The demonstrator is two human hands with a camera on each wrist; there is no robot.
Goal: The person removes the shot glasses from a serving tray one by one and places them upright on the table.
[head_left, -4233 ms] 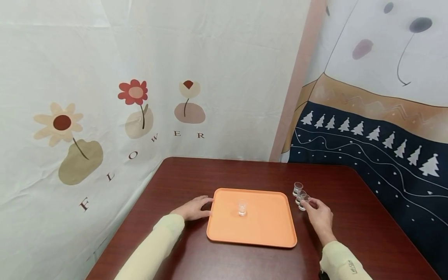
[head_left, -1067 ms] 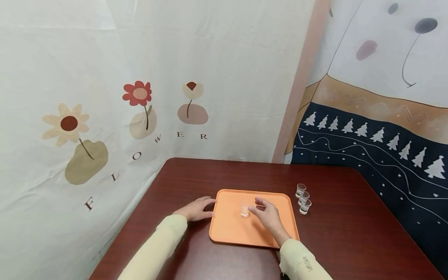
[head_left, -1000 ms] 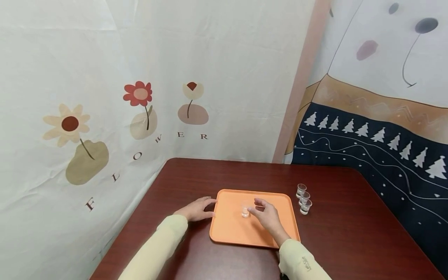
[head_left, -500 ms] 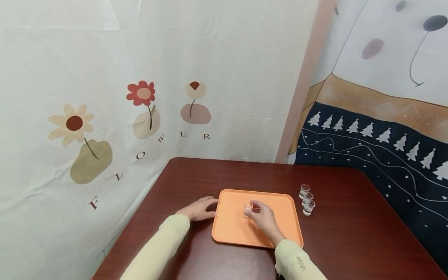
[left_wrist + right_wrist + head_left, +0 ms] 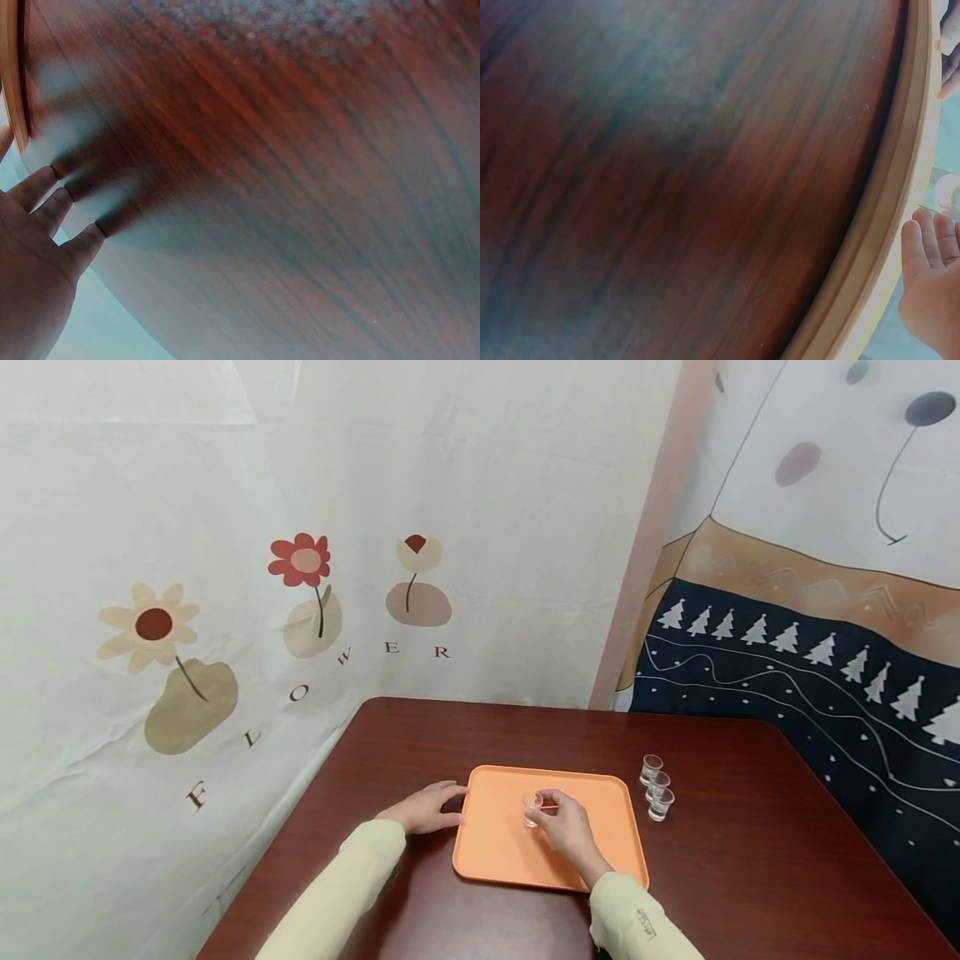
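Three small clear shot glasses point(image 5: 657, 787) stand in a close row on the dark red-brown wooden table point(image 5: 750, 877), near its right edge and just off the right rim of the flat orange plastic tray point(image 5: 495, 860). I see my right hand point(image 5: 564, 822) over the tray's middle, thumb and fingers pinched round a fourth small clear shot glass point(image 5: 532, 807), held tilted. My left hand point(image 5: 424, 808) lies flat on the table, fingers straight, fingertips touching the tray's left rim.
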